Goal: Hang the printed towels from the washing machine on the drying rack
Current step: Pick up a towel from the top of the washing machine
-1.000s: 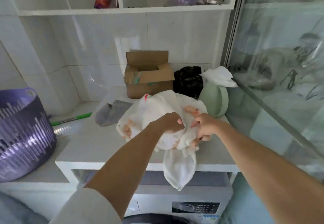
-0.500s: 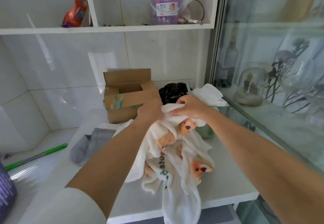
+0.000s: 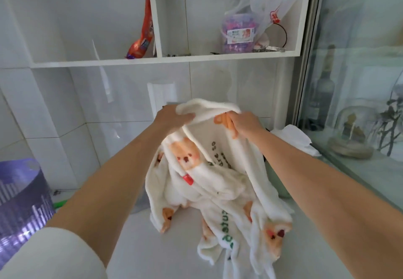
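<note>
A white towel printed with orange bears and green letters hangs bunched in front of me, its lower folds resting on the white countertop. My left hand grips the towel's top edge on the left. My right hand pinches the same edge on the right. Both hands hold it raised above the counter. Whether the bundle is one towel or more, I cannot tell. The washing machine and the drying rack are out of view.
A purple laundry basket stands at the lower left. A white wall shelf above holds an orange packet and a plastic tub. A glass cabinet runs along the right. A green stick lies by the basket.
Both hands have lifted the towel bundle from the counter and raised it higher, spreading its top edge apart. My view has tilted upward, so the cardboard box is now hidden.
</note>
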`<act>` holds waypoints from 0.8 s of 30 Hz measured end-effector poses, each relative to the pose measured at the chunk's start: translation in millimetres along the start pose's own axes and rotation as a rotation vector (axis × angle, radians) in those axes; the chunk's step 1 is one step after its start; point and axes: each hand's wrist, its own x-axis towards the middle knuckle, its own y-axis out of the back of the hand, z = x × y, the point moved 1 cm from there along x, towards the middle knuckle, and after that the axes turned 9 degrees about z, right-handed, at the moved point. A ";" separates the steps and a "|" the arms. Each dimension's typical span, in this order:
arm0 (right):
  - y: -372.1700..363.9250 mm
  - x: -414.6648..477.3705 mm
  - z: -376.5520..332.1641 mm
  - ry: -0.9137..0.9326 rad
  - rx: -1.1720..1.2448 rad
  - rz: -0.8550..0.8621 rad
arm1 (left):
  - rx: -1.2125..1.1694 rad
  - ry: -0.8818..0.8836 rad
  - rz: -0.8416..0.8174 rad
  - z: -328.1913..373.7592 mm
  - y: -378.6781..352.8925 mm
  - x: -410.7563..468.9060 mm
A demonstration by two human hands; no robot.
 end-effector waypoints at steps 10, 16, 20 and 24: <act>7.5 10.6 -86.2 0.158 0.202 0.242 | 0.103 -0.024 -0.018 -25.1 28.6 -7.3; 6.8 19.3 -75.0 0.196 0.109 0.179 | 0.214 0.293 -0.027 -65.5 35.2 -7.6; -10.7 13.0 -60.8 0.210 -0.257 -0.344 | -0.189 0.374 -0.082 -52.0 26.1 -6.7; -42.1 0.1 -66.3 0.337 -0.210 -0.567 | -0.272 0.154 -0.067 -2.0 22.9 -7.6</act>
